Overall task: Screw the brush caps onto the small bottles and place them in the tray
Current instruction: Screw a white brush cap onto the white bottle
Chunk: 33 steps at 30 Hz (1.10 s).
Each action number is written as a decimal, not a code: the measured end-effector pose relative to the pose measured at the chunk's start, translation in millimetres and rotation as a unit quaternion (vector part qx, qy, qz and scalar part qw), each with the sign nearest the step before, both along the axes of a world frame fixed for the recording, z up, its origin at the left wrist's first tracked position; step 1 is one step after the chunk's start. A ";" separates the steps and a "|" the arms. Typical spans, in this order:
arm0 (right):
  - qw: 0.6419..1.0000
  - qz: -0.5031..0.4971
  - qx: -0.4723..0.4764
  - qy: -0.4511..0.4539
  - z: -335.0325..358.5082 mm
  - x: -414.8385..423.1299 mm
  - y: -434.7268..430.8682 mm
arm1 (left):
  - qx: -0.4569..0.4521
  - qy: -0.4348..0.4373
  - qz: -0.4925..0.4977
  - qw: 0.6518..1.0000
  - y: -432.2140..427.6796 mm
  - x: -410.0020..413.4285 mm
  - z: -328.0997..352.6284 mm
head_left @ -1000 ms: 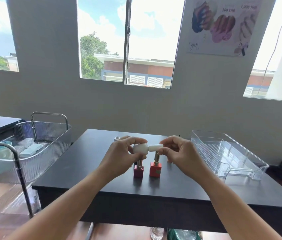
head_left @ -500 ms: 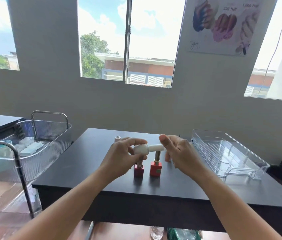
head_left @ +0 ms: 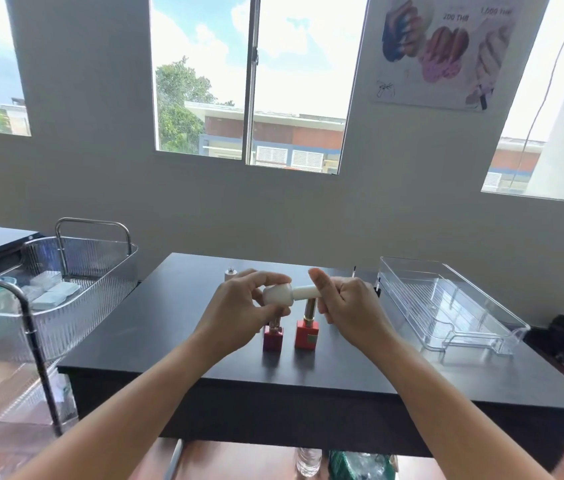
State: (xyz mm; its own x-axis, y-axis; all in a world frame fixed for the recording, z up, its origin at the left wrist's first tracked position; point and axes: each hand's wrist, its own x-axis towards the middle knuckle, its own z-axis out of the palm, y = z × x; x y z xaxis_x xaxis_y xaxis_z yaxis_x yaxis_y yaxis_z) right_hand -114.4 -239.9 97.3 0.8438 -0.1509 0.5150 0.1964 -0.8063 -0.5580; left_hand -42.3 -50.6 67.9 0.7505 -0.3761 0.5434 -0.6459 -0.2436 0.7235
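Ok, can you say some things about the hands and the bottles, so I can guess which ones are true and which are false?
1. The left hand holds the white bottle. True.
2. The clear tray has bottles in it. False: no bottle shows in it.
3. Two red bottles stand upright on the table. True.
4. The right hand lies flat on the table. False: it is raised, with its fingers curled at the white cap.
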 end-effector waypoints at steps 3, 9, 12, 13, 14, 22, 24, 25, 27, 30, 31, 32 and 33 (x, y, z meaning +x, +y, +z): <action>1.000 -0.021 0.015 0.018 1.4 0.7 -0.2 | 0.002 0.004 0.003 1.000 0.9 1.6 -1.3; 0.997 0.072 -0.013 0.001 -5.9 -2.1 -13.9 | -0.007 0.015 0.002 1.000 6.8 5.8 -4.7; 0.996 0.083 -0.004 -0.024 -10.3 -0.7 -16.3 | -0.012 0.013 -0.002 1.000 6.7 5.4 -4.4; 0.997 0.078 0.000 -0.026 -10.5 -0.3 -16.0 | -0.012 0.013 -0.002 1.000 6.0 4.8 -4.4; 0.997 0.076 0.006 -0.024 -10.6 -0.2 -15.5 | -0.013 0.013 -0.002 1.000 5.1 4.2 -4.4; 1.000 0.010 0.004 0.000 -7.5 -2.6 -6.2 | 0.009 -0.013 -0.001 1.000 -3.4 -4.9 -1.6; 1.000 -0.004 0.014 0.003 -6.5 -3.0 -5.4 | 0.013 -0.018 -0.001 1.000 -4.6 -5.9 -1.3; 1.000 -0.009 0.023 0.009 -6.7 -3.2 -6.2 | 0.015 -0.018 -0.001 1.000 -5.0 -5.9 -1.1; 0.999 -0.008 0.033 0.020 -7.5 -4.9 -9.5 | 0.017 -0.013 -0.002 1.000 -5.3 -4.9 -0.8; 0.999 0.017 0.005 0.032 -10.4 -6.7 -15.8 | 0.012 -0.004 0.000 1.000 -3.9 -2.6 -1.3; 0.999 0.026 -0.009 0.026 -11.6 -7.7 -17.3 | 0.014 -0.005 0.003 1.000 -3.5 -2.3 -1.5; 0.999 0.034 -0.025 0.016 -13.2 -8.2 -18.8 | 0.017 -0.006 0.005 1.000 -3.1 -2.2 -1.9; 0.998 0.042 -0.038 0.005 -14.6 -9.2 -19.4 | 0.018 -0.007 0.005 1.000 -2.9 -2.4 -2.6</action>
State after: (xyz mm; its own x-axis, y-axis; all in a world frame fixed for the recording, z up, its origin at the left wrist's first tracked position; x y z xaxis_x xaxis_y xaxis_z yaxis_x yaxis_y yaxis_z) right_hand -123.6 -259.3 82.8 0.8573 -0.0400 0.5132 0.2597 -0.8271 -0.4984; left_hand -44.8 -53.5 65.4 0.7461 -0.3881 0.5410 -0.6540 -0.2749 0.7048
